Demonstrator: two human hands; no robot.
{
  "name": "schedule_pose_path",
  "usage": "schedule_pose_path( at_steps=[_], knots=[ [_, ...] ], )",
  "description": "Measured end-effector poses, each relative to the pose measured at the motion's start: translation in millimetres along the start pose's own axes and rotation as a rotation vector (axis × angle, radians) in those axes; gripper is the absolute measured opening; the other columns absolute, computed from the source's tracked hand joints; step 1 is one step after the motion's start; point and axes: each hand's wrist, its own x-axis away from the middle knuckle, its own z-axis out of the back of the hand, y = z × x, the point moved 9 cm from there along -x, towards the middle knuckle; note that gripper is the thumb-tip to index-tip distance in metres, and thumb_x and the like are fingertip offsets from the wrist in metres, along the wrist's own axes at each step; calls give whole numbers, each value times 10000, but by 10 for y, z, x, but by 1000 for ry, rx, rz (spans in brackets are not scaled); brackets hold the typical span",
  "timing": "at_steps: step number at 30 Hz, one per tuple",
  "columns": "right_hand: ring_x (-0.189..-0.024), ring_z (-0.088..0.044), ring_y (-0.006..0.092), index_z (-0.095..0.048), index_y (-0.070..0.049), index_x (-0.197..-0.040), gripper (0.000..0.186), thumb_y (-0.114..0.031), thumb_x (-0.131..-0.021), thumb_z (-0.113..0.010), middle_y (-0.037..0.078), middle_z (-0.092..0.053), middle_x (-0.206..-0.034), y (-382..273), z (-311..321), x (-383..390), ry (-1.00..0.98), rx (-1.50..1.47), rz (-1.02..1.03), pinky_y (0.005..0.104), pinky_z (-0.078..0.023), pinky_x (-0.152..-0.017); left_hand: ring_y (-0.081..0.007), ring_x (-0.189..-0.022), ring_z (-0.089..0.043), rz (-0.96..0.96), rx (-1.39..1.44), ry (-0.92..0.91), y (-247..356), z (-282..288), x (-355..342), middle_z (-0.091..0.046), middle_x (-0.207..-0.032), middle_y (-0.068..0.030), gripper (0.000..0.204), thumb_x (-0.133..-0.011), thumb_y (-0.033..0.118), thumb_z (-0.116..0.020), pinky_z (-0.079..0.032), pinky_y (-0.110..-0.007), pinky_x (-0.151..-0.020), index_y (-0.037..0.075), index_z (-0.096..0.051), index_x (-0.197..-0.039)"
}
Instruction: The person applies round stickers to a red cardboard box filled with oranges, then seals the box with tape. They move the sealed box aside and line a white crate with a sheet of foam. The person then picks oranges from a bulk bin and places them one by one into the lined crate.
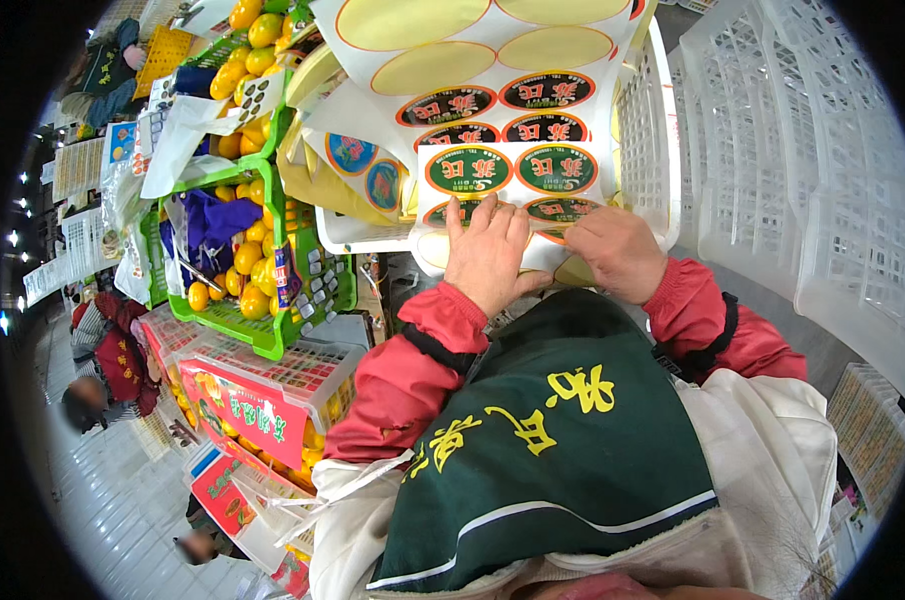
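My left hand point(488, 255) lies with fingers outstretched on a white sheet of oval stickers point(513, 215), its thumb at the lower edge. My right hand point(613, 250) is curled, thumb and finger pinched at a green oval sticker near the sheet's lower right. Higher up, the sheet bears green and black ovals point(548, 90) with red rims; above them are blank yellow ovals point(423, 70). The sheets lie over a white plastic basket point(653, 140), with yellow paper and blue stickers point(353, 150) at their left.
Green crates point(313, 290) of orange fruit stand at left, red-labelled boxes point(243, 410) below them. Stacked translucent baskets point(773, 140) fill the right. Other people point(113, 360) are at the far left.
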Motion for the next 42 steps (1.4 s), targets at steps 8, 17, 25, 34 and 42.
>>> schedule_pose_path(
  at_steps=[8, 17, 25, 34, 42],
  knots=[
    [-794, -581, 315, -548, -55, -851, 146, -63, -715, -598, 107, -558, -804, -79, -3, 21, -35, 142, -32, 413, -480, -704, -329, -1336, -397, -15, 9, 11, -1, -11, 26, -533, -1322, -103, 862, -665, 531, -797, -208, -673, -1087, 40, -508, -1313],
    [-797, -583, 328, -601, -49, -827, 85, -46, -745, -583, 115, -569, -811, -104, 64, -51, 6, 53, -81, 432, -484, -670, -345, -1340, -390, -57, 17, 36, -22, 73, 62, -535, -1336, -111, 870, -673, 581, -767, -180, -685, -1094, 65, -516, -1327],
    [-776, -585, 320, -581, -55, -833, 71, -46, -765, -564, 110, -557, -787, -148, -36, 42, -35, 226, -117, 433, -485, -650, -352, -1431, -250, -89, -2, 186, 80, 107, 280, -392, -1477, -127, 917, -724, 577, -734, -132, -695, -1105, 100, -411, -1437],
    [-765, -608, 342, -611, -53, -864, 68, -43, -798, -607, 129, -592, -800, -88, -10, 42, 50, 134, -171, 445, -498, -666, -344, -1436, -252, -189, 33, 124, 238, -16, 426, -297, -1539, -146, 1059, -666, 522, -797, -188, -650, -1109, 35, -308, -1469],
    [-741, -607, 343, -625, -57, -842, 50, -80, -813, -659, 127, -589, -772, -92, 18, 36, 50, 86, -166, 451, -484, -627, -354, -1463, -186, -215, 46, 77, 219, -48, 431, -265, -1549, -172, 1069, -672, 496, -812, -162, -655, -1123, 15, -294, -1474]
  ],
)
